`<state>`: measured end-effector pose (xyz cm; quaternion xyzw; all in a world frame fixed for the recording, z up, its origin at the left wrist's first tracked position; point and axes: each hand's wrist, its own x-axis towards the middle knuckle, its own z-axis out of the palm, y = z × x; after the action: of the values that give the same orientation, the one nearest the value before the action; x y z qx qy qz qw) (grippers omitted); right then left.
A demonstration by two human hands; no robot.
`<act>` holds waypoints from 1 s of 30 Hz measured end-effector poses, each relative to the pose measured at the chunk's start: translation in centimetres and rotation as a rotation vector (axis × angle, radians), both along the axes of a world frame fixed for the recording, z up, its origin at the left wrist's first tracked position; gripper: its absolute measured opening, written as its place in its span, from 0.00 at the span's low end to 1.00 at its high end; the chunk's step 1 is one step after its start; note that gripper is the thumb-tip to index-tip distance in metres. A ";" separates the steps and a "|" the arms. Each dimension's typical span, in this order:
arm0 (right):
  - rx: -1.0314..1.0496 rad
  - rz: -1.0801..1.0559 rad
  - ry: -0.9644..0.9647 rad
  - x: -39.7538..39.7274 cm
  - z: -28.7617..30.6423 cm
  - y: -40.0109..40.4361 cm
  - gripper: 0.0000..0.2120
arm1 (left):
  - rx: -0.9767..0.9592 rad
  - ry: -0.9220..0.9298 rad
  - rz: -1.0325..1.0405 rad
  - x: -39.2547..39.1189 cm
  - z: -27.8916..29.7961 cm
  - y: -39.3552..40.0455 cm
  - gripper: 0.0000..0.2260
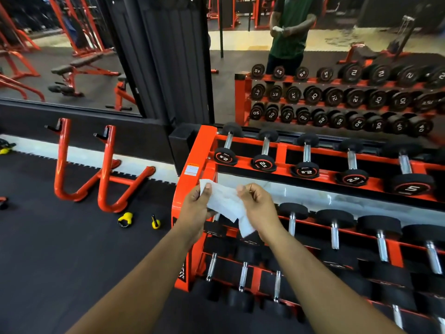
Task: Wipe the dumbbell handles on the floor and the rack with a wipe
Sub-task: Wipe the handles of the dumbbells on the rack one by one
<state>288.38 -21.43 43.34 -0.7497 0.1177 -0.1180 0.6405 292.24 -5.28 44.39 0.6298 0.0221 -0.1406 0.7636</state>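
Wipe: white, pinched between left hand and right hand, held above rack end. Nearest dumbbell handle: just right of the right-hand grip, long axis running away from the person.

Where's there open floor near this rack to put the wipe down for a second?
Bare black rubber floor lies left of the orange dumbbell rack, below the two small yellow kettlebells. The rack's tiers are packed with dumbbells. Both the left hand and right hand hold the white wipe.
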 end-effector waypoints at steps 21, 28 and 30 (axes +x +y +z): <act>0.024 0.193 0.179 2.5 2.9 6.6 0.11 | 0.618 -0.432 -0.668 11.0 4.6 8.1 0.13; 0.074 0.032 0.208 3.1 2.6 8.0 0.08 | 0.208 -0.173 -0.606 12.5 3.6 10.9 0.20; 0.160 -0.044 0.216 3.5 2.8 8.6 0.08 | 0.087 -0.030 -0.605 10.5 1.9 10.8 0.33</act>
<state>291.85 -12.87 46.16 -0.7016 0.2116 -0.0408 0.6792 302.75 5.55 46.29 0.6419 -0.1718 -0.3511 0.6597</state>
